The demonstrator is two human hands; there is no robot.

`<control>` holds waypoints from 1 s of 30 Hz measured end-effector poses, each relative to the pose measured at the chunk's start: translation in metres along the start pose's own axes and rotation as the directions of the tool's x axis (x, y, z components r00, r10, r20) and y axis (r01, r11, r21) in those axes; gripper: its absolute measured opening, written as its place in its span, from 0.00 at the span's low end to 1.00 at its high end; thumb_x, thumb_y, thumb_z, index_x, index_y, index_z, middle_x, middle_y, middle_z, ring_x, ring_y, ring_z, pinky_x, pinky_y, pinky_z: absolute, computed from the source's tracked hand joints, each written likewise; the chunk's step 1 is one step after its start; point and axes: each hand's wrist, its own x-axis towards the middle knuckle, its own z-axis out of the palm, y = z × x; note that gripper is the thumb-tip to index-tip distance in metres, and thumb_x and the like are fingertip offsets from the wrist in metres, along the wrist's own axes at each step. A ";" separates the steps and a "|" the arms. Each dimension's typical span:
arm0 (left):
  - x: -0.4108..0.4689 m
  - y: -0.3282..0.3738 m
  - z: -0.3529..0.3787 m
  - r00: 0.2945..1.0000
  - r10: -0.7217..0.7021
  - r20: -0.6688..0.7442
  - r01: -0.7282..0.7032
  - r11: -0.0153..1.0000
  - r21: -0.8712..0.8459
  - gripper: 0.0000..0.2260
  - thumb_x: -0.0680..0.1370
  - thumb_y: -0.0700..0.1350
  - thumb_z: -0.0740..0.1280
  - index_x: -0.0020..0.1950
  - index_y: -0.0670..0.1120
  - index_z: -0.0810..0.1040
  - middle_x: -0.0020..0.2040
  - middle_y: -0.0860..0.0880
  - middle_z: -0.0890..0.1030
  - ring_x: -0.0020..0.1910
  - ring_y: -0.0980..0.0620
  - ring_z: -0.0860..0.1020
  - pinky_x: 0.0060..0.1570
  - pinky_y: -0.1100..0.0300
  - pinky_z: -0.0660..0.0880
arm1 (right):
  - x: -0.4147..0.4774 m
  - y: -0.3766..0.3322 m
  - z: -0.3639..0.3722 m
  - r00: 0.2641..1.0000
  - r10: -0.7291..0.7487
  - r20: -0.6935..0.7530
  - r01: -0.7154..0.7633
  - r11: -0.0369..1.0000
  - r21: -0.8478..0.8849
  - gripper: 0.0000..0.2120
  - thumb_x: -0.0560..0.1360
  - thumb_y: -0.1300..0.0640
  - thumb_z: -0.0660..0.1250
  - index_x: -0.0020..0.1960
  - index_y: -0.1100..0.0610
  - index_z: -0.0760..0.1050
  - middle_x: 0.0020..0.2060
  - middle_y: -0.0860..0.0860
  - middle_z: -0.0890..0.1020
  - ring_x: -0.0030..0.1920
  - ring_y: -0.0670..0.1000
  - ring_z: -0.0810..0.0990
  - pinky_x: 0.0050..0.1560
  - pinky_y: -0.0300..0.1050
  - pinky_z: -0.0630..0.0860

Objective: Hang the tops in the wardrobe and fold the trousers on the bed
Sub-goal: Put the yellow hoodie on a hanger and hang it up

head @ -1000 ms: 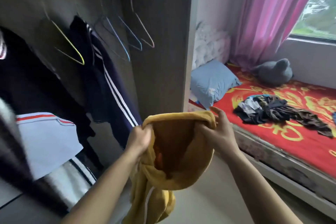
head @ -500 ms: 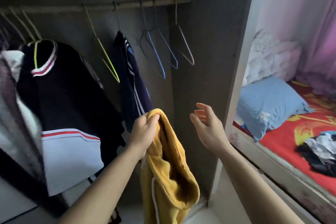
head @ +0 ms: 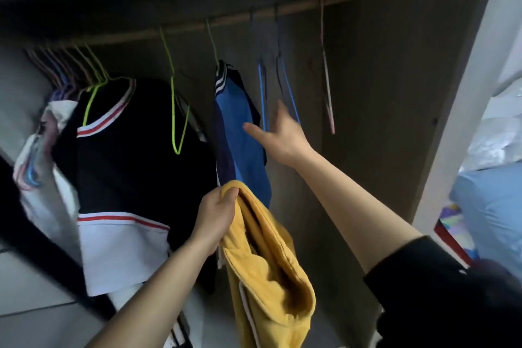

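My left hand (head: 216, 220) grips the top edge of a yellow top (head: 265, 271), which hangs down in front of the open wardrobe. My right hand (head: 278, 135) is stretched up into the wardrobe with fingers spread, at the lower ends of two empty blue wire hangers (head: 264, 93) on the wooden rail (head: 299, 7). It holds nothing that I can see. A blue and navy top (head: 240, 133) hangs just left of that hand.
An empty green hanger (head: 176, 110) and a pink hanger (head: 327, 87) hang on the rail. A black and white top (head: 118, 167) and several more garments fill the left side. The wardrobe's side panel (head: 401, 93) stands right; a blue pillow (head: 491, 206) lies beyond.
My right hand let go of the yellow top and rose into the wardrobe to the blue hangers. My view turned from the bed to the rail. My left hand keeps holding the top.
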 end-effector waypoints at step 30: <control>0.048 -0.024 -0.054 0.995 0.071 0.075 -0.063 0.993 -0.101 0.11 0.82 0.51 0.61 0.45 0.48 0.78 0.39 0.47 0.80 0.41 0.46 0.81 0.42 0.50 0.80 | -0.006 -0.013 0.063 0.936 -0.070 -0.346 0.123 0.984 0.132 0.16 0.84 0.45 0.55 0.62 0.52 0.76 0.35 0.51 0.77 0.33 0.47 0.75 0.39 0.47 0.74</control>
